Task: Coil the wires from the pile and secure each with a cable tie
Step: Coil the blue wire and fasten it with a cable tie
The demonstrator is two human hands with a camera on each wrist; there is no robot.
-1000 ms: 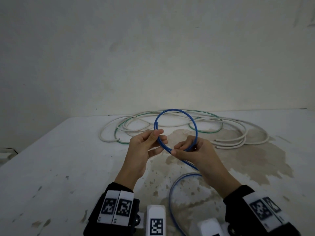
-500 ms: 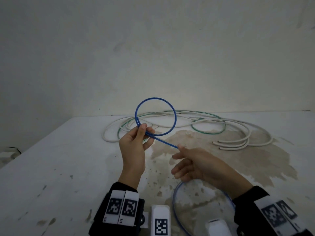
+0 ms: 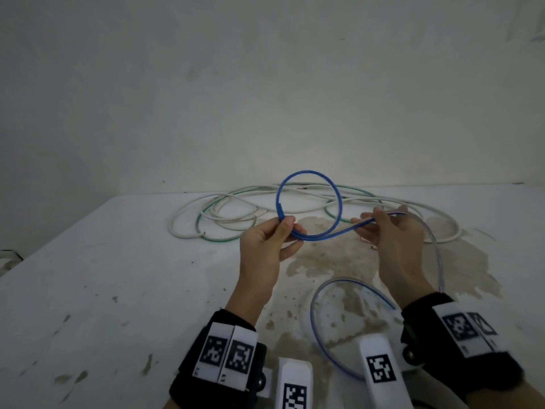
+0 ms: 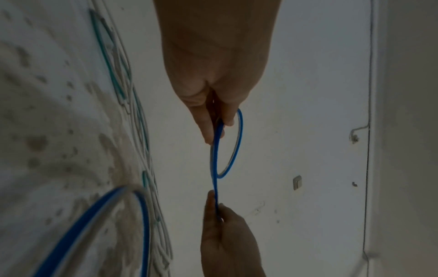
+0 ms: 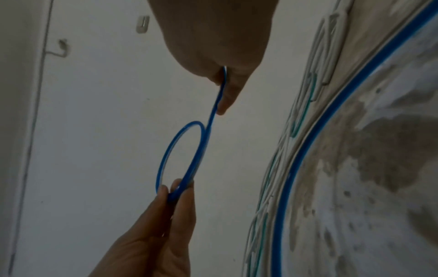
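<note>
Right hand (image 3: 383,231) now pinches blue wire (image 3: 324,231).

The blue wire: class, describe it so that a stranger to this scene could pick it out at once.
Start at the stained white table. Above its middle, the left hand pinches a small loop and the right hand pinches the strand leading off it. That blue wire is the only one lifted; the white and green wires lie behind.

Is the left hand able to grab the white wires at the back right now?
Probably not yet. The left hand is busy pinching the blue wire loop, held up above the table. The white wires lie further back with nothing blocking them, but it would have to let go first.
</note>
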